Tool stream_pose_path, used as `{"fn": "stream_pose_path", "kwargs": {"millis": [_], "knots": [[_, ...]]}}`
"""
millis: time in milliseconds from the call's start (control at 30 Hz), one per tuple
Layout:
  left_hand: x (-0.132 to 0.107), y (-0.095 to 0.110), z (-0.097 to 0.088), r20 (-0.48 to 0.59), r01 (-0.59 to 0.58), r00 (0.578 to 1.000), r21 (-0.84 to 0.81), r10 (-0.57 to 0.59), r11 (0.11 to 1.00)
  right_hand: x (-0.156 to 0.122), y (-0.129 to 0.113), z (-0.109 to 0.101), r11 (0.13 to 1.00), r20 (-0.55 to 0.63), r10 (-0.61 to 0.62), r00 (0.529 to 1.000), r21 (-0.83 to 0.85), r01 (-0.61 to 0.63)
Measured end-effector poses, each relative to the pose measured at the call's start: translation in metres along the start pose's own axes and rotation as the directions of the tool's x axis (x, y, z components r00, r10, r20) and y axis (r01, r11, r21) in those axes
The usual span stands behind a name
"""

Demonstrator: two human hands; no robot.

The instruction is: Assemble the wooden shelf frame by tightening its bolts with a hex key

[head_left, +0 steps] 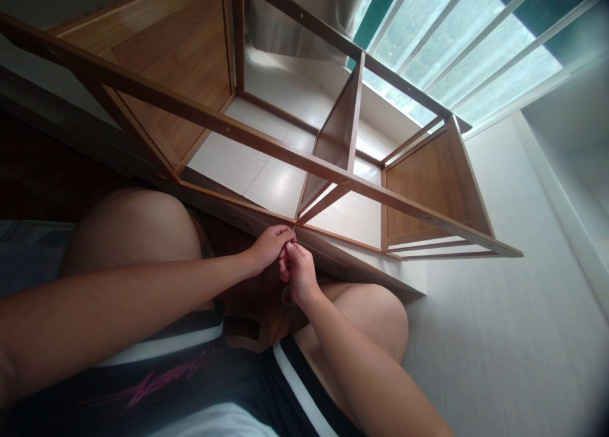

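Observation:
A brown wooden frame (266, 146) with a divider panel (335, 126) in its middle lies across the ledge in front of me. Close to the foot of that divider, at the frame's near lower rail, both my hands meet. My left hand (272, 247) is closed in a pinch, and a thin, pale sliver of something shows above its fingertips, close to the rail. Pressed up against it, my right hand (301, 271) has its fingers curled and closed too. What lies between the fingers is too small and covered to name.
The frame has wooden end panels at left (176, 75) and right (435, 177). It rests on a pale tiled ledge (266, 161). Behind stands a barred window (447, 37); a pale wall (504, 310) is on the right. My bare knees flank my hands.

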State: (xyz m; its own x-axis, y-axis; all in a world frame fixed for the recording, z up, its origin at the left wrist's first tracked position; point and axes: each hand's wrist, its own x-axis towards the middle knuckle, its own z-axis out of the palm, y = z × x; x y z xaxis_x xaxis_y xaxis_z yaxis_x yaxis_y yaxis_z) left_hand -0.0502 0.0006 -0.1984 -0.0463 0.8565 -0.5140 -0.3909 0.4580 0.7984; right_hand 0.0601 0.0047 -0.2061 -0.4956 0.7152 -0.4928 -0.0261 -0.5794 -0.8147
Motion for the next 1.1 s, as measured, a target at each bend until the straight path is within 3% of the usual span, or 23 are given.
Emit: {"fn": "stream_pose_path", "kwargs": {"millis": [100,200,400,800,967,1100], "knots": [[0.002,-0.001,-0.001,-0.042,-0.015,0.999,-0.006,0.015,1.0,0.0,0.0,0.002,0.99,-0.062,-0.085,0.994,-0.12,0.077],[0.004,-0.001,-0.001,-0.07,-0.033,0.997,-0.015,0.032,0.999,0.0,0.001,0.003,0.98,-0.033,-0.118,0.992,-0.162,0.111],[0.004,0.0,-0.002,-0.044,-0.052,0.998,-0.037,0.05,0.998,0.002,0.0,0.0,0.941,-0.077,-0.198,0.977,-0.295,0.167],[0.006,0.0,-0.002,-0.035,-0.067,0.997,-0.009,0.067,0.998,0.003,-0.006,-0.01,0.669,-0.102,-0.403,0.909,-0.71,0.217],[0.008,-0.002,-0.003,0.003,-0.054,0.999,-0.027,0.054,0.998,0.001,-0.011,-0.013,0.548,-0.092,-0.508,0.856,-0.802,0.239],[0.008,-0.002,-0.003,0.014,-0.042,0.999,-0.055,0.043,0.998,0.001,-0.015,-0.015,0.517,-0.089,-0.541,0.836,-0.82,0.248]]}}
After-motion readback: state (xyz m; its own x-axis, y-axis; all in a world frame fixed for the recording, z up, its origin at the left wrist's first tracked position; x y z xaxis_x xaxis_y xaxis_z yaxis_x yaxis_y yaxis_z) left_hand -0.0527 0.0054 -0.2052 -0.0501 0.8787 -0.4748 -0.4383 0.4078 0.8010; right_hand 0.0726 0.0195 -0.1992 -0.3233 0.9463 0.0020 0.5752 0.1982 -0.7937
